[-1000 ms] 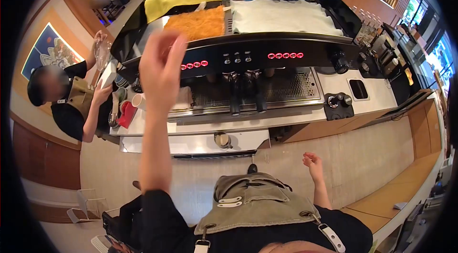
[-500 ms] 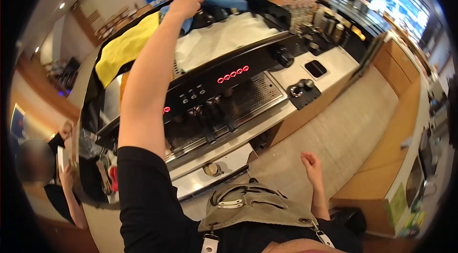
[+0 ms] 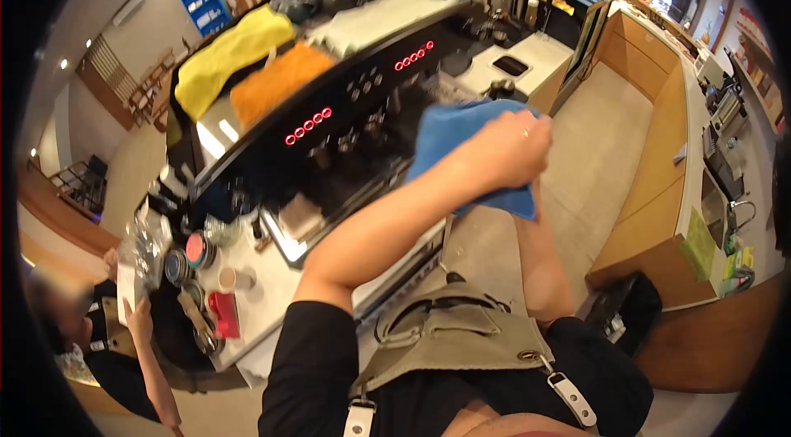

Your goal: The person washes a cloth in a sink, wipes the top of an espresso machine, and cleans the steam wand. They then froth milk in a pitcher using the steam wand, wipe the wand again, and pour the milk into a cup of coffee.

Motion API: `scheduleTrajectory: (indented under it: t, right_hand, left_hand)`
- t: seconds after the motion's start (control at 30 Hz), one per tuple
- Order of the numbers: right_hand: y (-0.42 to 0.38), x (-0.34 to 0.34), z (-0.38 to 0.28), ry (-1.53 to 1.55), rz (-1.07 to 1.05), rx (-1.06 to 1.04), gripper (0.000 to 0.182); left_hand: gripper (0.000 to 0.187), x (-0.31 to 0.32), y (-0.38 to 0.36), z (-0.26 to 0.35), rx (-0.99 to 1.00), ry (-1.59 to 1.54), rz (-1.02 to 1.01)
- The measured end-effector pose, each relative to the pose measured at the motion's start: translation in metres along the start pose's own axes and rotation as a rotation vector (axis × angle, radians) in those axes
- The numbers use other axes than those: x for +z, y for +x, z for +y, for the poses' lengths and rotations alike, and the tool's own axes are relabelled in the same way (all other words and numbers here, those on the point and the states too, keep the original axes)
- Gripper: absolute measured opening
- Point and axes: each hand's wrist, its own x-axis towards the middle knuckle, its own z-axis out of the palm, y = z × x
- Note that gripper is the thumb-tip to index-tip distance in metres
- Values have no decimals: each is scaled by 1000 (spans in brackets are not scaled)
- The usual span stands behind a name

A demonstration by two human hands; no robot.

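Blue cloth (image 3: pixel 441 136) in the left hand (image 3: pixel 515 144): clamps its upper part in closed fingers, dangles the rest before the espresso machine (image 3: pixel 342 98). Looks mid-carry; calls for a firm hold. Cannot tell the right hand's grip, hidden beyond its forearm (image 3: pixel 545 268). Has yellow (image 3: pixel 227 62), orange (image 3: pixel 280 83) and white cloths (image 3: pixel 379 21) atop the machine; rightward, wooden cabinets (image 3: pixel 655 223) beside pale floor (image 3: pixel 614 140).

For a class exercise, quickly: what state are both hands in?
Left hand: closed, holding the blue cloth.
Right hand: hidden; open or closed cannot be told.
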Motion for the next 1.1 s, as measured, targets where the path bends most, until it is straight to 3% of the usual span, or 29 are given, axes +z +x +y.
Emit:
scheduleTrajectory:
  t: [0.17,0.27,0.3,0.4,0.5,0.57,0.67,0.77,1.0,1.1]
  right_hand:
    - [-90,-57,-11,-159,126,82,43]
    - [-129,-86,-31,-249,188,119,43]
    - [-140,-94,-36,-273,204,132,43]
    - [-152,-109,-48,-306,230,152,43]
    - [-135,-112,-39,-290,240,188,43]
    - [-112,-117,-30,-234,236,228,43]
    - [-84,-182,1,19,144,282,34]
    - [-61,-234,1,-41,293,321,34]
    - [14,-374,-9,498,282,255,43]
    - [39,-418,-8,292,353,132,60]
  left_hand:
    - [24,61,-62,62,-107,-419,-24]
    - [26,87,-88,92,47,-542,-15]
    - [30,84,-90,100,9,-475,-131]
    - [29,91,-69,102,-2,-1012,282]
    - [28,192,-23,89,-596,-2236,459]
    - [22,280,-11,54,-675,-2436,487]
    - [26,346,-9,38,-896,-2424,358]
    - [31,374,0,46,-975,-2324,243]
    - [41,400,71,96,-864,-2002,109]
    - [46,424,93,115,-767,-1722,120]
